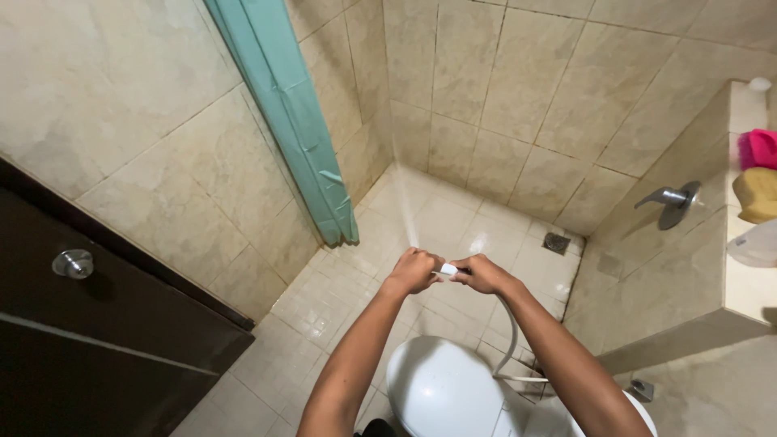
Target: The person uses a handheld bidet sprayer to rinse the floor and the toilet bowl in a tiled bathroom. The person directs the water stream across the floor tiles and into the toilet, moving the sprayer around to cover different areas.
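Both my hands are closed around a small white spray nozzle (447, 271) held out over the tiled floor. My left hand (413, 269) grips its front end and my right hand (482, 273) grips the rear. A thin jet of water (402, 186) shoots up and away from the nozzle toward the far wall corner. A white hose (510, 340) drops from under my right hand toward the wall behind a white toilet (445, 388) with its lid down, below my forearms.
A teal shower curtain (291, 121) hangs bunched at the left wall. A dark door (97, 324) with a round knob (73, 263) stands at left. A floor drain (556, 241) sits in the far corner. A metal tap (672, 198) and a ledge (749, 267) with sponges are at right.
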